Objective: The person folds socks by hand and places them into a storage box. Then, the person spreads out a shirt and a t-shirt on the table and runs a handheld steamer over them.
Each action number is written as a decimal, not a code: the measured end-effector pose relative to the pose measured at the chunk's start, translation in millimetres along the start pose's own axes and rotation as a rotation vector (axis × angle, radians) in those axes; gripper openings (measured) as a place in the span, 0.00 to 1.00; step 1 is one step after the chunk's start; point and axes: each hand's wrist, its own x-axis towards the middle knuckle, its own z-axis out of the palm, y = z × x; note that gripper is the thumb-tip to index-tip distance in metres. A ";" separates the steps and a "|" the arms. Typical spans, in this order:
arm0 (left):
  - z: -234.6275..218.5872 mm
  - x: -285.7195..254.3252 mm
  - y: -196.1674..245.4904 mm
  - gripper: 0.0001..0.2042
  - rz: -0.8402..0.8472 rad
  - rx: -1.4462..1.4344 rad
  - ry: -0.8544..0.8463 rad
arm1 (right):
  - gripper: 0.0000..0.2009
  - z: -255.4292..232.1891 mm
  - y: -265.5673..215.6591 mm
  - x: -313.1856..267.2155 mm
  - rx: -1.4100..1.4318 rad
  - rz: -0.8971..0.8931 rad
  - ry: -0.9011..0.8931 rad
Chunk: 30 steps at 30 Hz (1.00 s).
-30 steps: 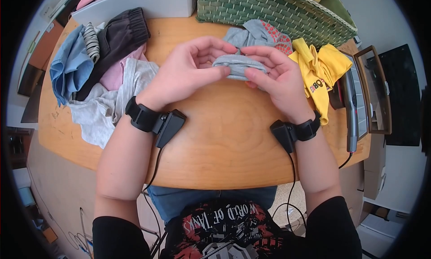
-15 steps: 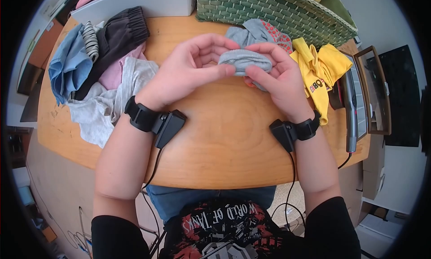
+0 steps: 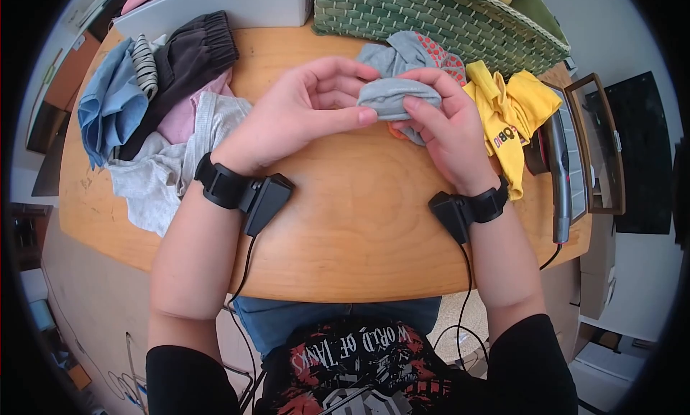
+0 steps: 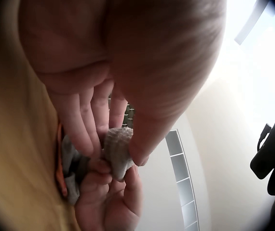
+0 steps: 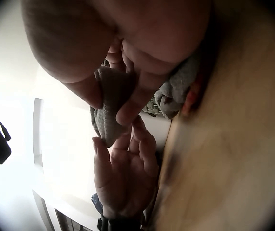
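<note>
A rolled grey knit cloth (image 3: 397, 99) is held above the table; in the right wrist view the cloth (image 5: 112, 101) hangs between the right thumb and fingers. My right hand (image 3: 454, 127) pinches it, thumb on the near side and fingers behind. My left hand (image 3: 302, 106) is at its left end, fingers relaxed and thumb tip at the edge; whether it touches is hard to tell. Part of a grey piece with an orange patch (image 3: 395, 131) shows below the roll. Behind the hands lies a grey cloth with red dots (image 3: 431, 50).
Yellow garment (image 3: 514, 106) and a grey-handled appliance (image 3: 563, 192) at right. Green woven basket (image 3: 431, 16) and white box (image 3: 237, 9) at the back. Left: a pile with blue cloth (image 3: 115, 113), dark trousers (image 3: 188, 59) and light grey garment (image 3: 154, 181). Wooden table (image 3: 338, 228) beneath.
The rolled cloth has moved slightly right with the right hand. The left thumb, earlier over the cloth, now lies at its left edge.
</note>
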 end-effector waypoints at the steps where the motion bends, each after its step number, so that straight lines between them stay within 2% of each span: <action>1: -1.9 -0.6 0.5 0.17 0.002 0.000 0.001 | 0.14 -0.7 0.3 0.4 -0.001 -0.001 -0.001; 3: -6.9 -2.5 1.2 0.11 -0.104 0.020 0.039 | 0.14 -2.5 0.6 0.5 0.009 0.016 0.021; 6: -1.8 -2.6 5.4 0.07 -0.158 0.106 0.013 | 0.17 0.8 -4.0 -1.0 0.029 0.042 0.010; 9: 4.9 -3.5 -1.4 0.08 -0.127 0.132 -0.011 | 0.20 8.3 -9.5 -4.6 -0.093 0.005 -0.052; 12: 7.2 -5.5 0.0 0.08 -0.142 0.102 -0.008 | 0.23 10.9 -5.0 -4.0 -0.151 -0.056 -0.031; 22: 3.0 -4.7 1.2 0.07 -0.103 0.057 -0.046 | 0.21 10.1 -3.9 -4.0 -0.182 -0.015 0.045; 30: 1.9 -5.7 0.2 0.04 -0.084 0.096 -0.085 | 0.18 8.3 2.4 -3.1 -0.237 -0.074 0.080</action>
